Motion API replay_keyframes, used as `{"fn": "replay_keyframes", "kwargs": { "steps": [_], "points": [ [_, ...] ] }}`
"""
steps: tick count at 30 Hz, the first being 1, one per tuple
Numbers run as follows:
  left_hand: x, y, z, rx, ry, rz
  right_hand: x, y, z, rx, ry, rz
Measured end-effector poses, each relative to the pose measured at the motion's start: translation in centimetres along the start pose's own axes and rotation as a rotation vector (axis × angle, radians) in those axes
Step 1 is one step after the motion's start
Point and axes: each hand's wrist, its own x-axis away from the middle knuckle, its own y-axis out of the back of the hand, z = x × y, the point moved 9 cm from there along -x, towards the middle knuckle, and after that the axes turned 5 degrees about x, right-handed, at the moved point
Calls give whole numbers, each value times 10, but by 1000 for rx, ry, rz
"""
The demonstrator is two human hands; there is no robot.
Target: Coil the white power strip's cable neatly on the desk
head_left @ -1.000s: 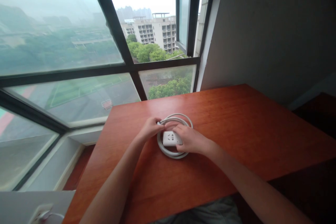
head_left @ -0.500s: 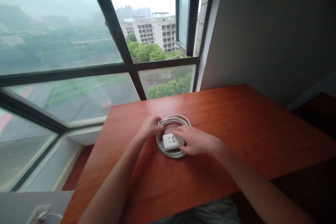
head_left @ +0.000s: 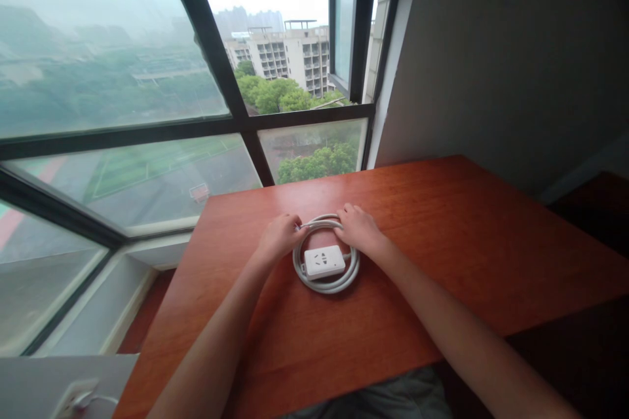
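A white power strip (head_left: 324,262) lies flat on the red-brown wooden table (head_left: 442,242), ringed by its coiled white cable (head_left: 327,283). My left hand (head_left: 278,236) is closed on the cable at the coil's upper left, where the end of the cable shows at my fingertips. My right hand (head_left: 358,228) rests with curled fingers on the coil's far right side, gripping the cable there. Both forearms reach in from the bottom of the view.
A large window with dark frames (head_left: 230,124) runs along the table's far and left sides. A grey wall (head_left: 491,59) stands to the right. A white wall socket with a plug (head_left: 78,396) sits at the lower left, below the table's edge.
My right hand has left the power strip and moved up to the far right side of the coil. The strip now shows fully. My left hand has stayed in place.
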Motion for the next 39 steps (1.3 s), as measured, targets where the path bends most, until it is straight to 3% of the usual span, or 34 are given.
{"fn": "replay_keyframes", "kwargs": {
  "steps": [8, 12, 18, 21, 26, 33, 39],
  "points": [
    [22, 6, -5, 187, -148, 53, -7, 5, 1, 4, 5, -22],
    [25, 3, -4, 216, -184, 0, -10, 1, -4, -13, 15, -51],
    [18, -4, -2, 236, -153, -45, -8, -5, -14, -98, -1, -67],
    [21, -2, -1, 405, -162, 29, -5, -6, -17, -168, 24, -89],
    [27, 3, 16, 765, -40, 91, 4, -7, -25, -308, 46, -144],
    [25, 7, 17, 970, 52, -11, 14, -12, -30, -366, 3, -231],
    [27, 1, 12, 901, 26, 64, 13, -14, -30, -373, -9, -239]
  ]
}}
